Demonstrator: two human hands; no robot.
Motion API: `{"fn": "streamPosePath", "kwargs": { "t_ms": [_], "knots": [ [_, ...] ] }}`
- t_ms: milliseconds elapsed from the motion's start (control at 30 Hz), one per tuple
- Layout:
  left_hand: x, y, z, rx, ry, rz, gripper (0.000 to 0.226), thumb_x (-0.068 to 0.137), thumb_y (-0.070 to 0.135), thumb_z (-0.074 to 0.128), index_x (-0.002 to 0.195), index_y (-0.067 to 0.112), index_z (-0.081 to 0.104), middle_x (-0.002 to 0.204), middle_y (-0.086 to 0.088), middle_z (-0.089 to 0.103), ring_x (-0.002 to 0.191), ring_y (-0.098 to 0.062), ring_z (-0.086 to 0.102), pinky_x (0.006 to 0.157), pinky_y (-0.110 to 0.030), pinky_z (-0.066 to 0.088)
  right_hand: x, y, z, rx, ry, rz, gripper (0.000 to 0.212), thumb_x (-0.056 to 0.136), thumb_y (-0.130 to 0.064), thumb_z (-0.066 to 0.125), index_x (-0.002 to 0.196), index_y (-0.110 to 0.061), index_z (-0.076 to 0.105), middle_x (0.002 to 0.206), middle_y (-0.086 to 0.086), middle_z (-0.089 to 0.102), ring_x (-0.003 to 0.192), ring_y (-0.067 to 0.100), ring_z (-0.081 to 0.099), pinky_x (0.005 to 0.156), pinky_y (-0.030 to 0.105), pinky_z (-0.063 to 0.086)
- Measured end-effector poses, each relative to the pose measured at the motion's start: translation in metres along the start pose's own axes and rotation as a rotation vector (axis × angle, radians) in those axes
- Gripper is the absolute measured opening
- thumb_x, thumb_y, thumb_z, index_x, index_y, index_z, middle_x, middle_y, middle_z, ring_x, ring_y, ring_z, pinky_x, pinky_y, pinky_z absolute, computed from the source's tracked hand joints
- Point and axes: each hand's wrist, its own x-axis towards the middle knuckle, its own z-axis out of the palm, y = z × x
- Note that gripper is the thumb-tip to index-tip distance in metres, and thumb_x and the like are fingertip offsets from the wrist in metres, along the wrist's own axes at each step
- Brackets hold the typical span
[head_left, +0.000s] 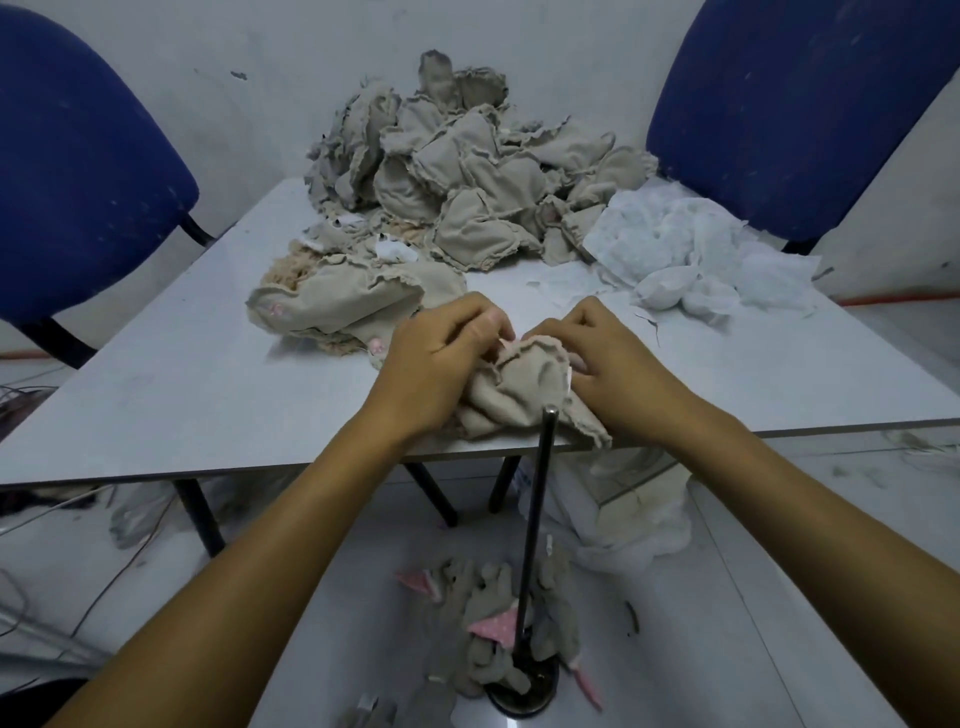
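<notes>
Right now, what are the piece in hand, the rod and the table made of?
The piece looks like beige fabric, maybe fleece: matte, soft creases, frayed stitched edge. The rod is probably metal: dark, glossy, straight, with a highlight along it. The table is likely laminate board: smooth pale grey top, thin edge.

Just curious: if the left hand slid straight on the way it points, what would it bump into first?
Probably the fabric pile, across bare table from the left hand, which grips a cloth piece; depth is unclear.
</notes>
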Motion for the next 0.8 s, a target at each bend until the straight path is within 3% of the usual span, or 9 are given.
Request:
{"fn": "streamPosePath", "kwargs": {
  "t_ms": [100,233,300,367,467,533,633,700,800],
  "knots": [
    [0.003,-0.001,-0.003,-0.207,-0.018,-0.122,0.026,0.097,0.028,0.049,0.087,0.017,0.070,0.072,-0.004,0.072,0.067,-0.021,0.066,0.064,-0.030,0.052,0.001,0.001,0.000,-0.052,0.104,0.016,0.017,0.096,-0.030,0.061,0.111,-0.032,0.069,0.099,-0.004,0.040,0.097,0.016,0.045,0.084,0.032,0.042],
    [0.000,-0.008,0.004,-0.245,-0.114,-0.279,0.022,0.100,0.003,0.051,0.099,0.011,0.072,0.081,-0.004,0.070,0.057,-0.006,0.057,0.050,-0.017,0.042,0.000,0.003,0.000,-0.051,0.144,0.014,0.016,0.094,-0.032,0.065,0.110,-0.030,0.069,0.104,-0.004,0.043,0.097,0.015,0.050,0.084,0.028,0.041],
    [-0.002,-0.011,0.010,0.009,-0.130,-0.167,0.021,0.095,0.007,0.060,0.103,0.021,0.074,0.094,-0.001,0.068,0.075,-0.004,0.060,0.067,-0.018,0.046,0.000,0.002,-0.002,-0.033,0.148,0.005,0.019,0.092,-0.031,0.068,0.111,-0.027,0.069,0.107,-0.004,0.047,0.099,0.014,0.053,0.082,0.025,0.041],
    [-0.002,-0.011,0.013,0.289,-0.181,0.000,0.024,0.094,0.015,0.066,0.113,0.028,0.072,0.115,0.003,0.057,0.106,-0.007,0.050,0.091,-0.014,0.038,0.000,0.000,-0.006,-0.022,0.094,-0.049,0.021,0.092,-0.028,0.069,0.112,-0.022,0.069,0.108,-0.004,0.050,0.098,0.011,0.054,0.081,0.015,0.037],
    [0.003,-0.011,0.009,0.378,-0.277,0.085,0.028,0.094,0.020,0.066,0.121,0.027,0.066,0.134,0.005,0.051,0.125,-0.013,0.042,0.106,-0.024,0.032,0.002,0.000,-0.013,-0.070,0.011,-0.149,0.026,0.092,-0.023,0.069,0.117,-0.018,0.068,0.107,-0.005,0.056,0.094,0.004,0.051,0.080,0.006,0.034],
    [0.005,-0.011,0.007,0.373,-0.315,0.050,0.031,0.093,0.020,0.067,0.123,0.027,0.063,0.129,0.005,0.059,0.119,-0.015,0.051,0.103,-0.034,0.039,0.001,0.001,-0.016,-0.067,0.011,-0.159,0.029,0.092,-0.023,0.069,0.120,-0.017,0.067,0.107,-0.004,0.061,0.096,0.007,0.054,0.082,0.011,0.038],
    [0.003,-0.013,0.010,0.342,-0.229,0.024,0.027,0.090,0.016,0.070,0.114,0.024,0.063,0.114,0.003,0.066,0.110,-0.014,0.057,0.095,-0.036,0.045,-0.001,0.004,-0.013,-0.016,-0.028,-0.160,0.034,0.093,-0.022,0.067,0.127,-0.020,0.065,0.118,-0.006,0.059,0.108,0.006,0.054,0.091,0.011,0.038],
    [0.000,-0.016,0.012,0.237,-0.113,0.006,0.022,0.089,0.010,0.070,0.105,0.021,0.060,0.101,0.007,0.069,0.099,-0.006,0.062,0.085,-0.026,0.049,-0.002,0.004,-0.013,-0.002,-0.059,-0.182,0.038,0.093,-0.017,0.067,0.130,-0.021,0.063,0.131,-0.004,0.053,0.120,0.005,0.049,0.100,0.015,0.037],
    [0.000,-0.020,0.011,0.081,0.041,-0.063,0.021,0.085,0.002,0.070,0.094,0.019,0.061,0.080,0.011,0.070,0.080,0.003,0.065,0.070,-0.013,0.046,-0.002,0.002,-0.013,0.026,-0.065,-0.207,0.042,0.090,-0.013,0.071,0.128,-0.030,0.064,0.131,-0.006,0.050,0.122,0.003,0.047,0.100,0.014,0.037]
  ]
}}
